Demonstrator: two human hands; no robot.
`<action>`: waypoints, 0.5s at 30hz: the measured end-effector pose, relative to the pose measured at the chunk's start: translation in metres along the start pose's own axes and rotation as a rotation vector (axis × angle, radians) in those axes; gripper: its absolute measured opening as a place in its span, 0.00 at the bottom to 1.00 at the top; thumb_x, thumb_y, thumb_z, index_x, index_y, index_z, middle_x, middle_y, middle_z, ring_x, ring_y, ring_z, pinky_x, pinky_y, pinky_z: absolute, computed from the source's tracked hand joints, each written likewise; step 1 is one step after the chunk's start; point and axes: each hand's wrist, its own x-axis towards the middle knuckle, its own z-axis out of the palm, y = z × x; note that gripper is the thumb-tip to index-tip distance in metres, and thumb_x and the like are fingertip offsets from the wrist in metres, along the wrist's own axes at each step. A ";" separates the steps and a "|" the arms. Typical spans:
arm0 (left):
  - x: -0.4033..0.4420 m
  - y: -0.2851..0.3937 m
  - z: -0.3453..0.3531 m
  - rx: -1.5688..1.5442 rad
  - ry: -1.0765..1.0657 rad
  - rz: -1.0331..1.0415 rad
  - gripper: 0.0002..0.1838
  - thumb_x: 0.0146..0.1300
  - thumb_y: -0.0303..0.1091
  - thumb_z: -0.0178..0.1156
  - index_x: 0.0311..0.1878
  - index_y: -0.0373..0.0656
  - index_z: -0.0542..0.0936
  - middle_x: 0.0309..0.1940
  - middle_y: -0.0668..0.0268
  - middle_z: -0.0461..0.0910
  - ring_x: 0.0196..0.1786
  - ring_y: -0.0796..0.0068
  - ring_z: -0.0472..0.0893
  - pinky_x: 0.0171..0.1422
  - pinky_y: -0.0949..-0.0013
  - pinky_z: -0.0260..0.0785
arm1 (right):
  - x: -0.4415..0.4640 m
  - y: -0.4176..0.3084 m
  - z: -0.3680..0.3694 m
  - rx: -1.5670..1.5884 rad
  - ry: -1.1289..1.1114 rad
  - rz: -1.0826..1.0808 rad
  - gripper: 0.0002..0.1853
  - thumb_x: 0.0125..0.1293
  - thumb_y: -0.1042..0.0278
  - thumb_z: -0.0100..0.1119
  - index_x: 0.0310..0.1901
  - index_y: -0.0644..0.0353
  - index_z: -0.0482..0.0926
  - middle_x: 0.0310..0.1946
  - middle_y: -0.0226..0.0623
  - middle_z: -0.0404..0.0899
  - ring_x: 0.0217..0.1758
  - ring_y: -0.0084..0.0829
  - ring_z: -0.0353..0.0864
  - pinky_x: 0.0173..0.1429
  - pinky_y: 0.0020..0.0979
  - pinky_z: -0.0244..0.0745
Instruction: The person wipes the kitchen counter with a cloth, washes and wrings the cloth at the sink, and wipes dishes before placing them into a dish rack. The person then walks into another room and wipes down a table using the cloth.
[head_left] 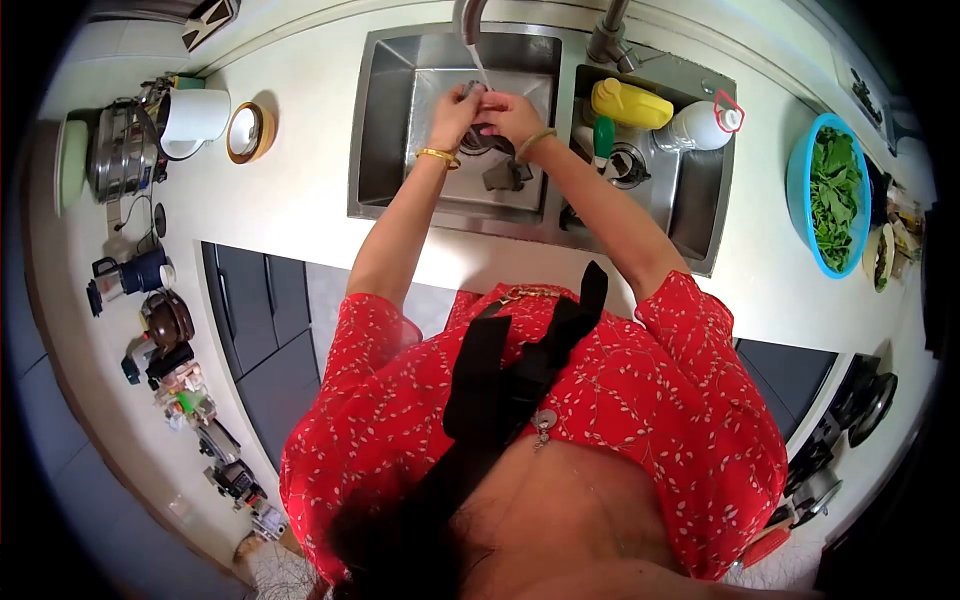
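Observation:
Over the left basin of the steel sink (365, 130), my left hand (455, 115) and my right hand (510, 116) meet under the running faucet (470, 18). Both have their fingers closed on a dark grey, limp piece that looks like wet cloth (488, 142). Part of it is hidden by the fingers, and its kind is unclear. A thin stream of water falls onto the hands. Below them, a dark grey limp piece (508, 176) hangs or lies near the basin floor; I cannot tell whether it is the same one.
The right basin holds a yellow bottle (632, 103), a white jug (700, 126) with a red handle and a green-handled brush (603, 138). Leafy greens (835, 185) fill a blue basin (800, 190) at right. A white mug (195, 116) and small bowl (248, 132) stand at left.

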 end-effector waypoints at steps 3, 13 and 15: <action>-0.001 0.000 -0.005 0.056 -0.026 0.042 0.13 0.60 0.40 0.51 0.27 0.41 0.73 0.19 0.76 0.67 0.21 0.86 0.62 0.23 0.80 0.52 | -0.004 0.004 -0.012 -0.006 0.115 -0.002 0.09 0.54 0.77 0.49 0.37 0.64 0.74 0.29 0.34 0.77 0.30 0.25 0.76 0.32 0.23 0.72; -0.008 0.020 0.016 -0.086 -0.181 0.067 0.12 0.63 0.38 0.46 0.36 0.39 0.72 0.29 0.74 0.71 0.33 0.87 0.66 0.38 0.81 0.61 | 0.010 0.012 -0.029 0.238 0.213 0.358 0.26 0.54 0.49 0.51 0.55 0.43 0.60 0.54 0.28 0.58 0.60 0.33 0.53 0.51 0.55 0.57; -0.005 0.018 0.010 -0.199 -0.194 0.092 0.12 0.64 0.38 0.46 0.38 0.40 0.72 0.31 0.74 0.71 0.35 0.87 0.68 0.39 0.81 0.61 | 0.010 0.012 -0.031 0.271 0.230 0.378 0.30 0.52 0.44 0.54 0.56 0.37 0.59 0.57 0.24 0.54 0.62 0.34 0.49 0.53 0.59 0.52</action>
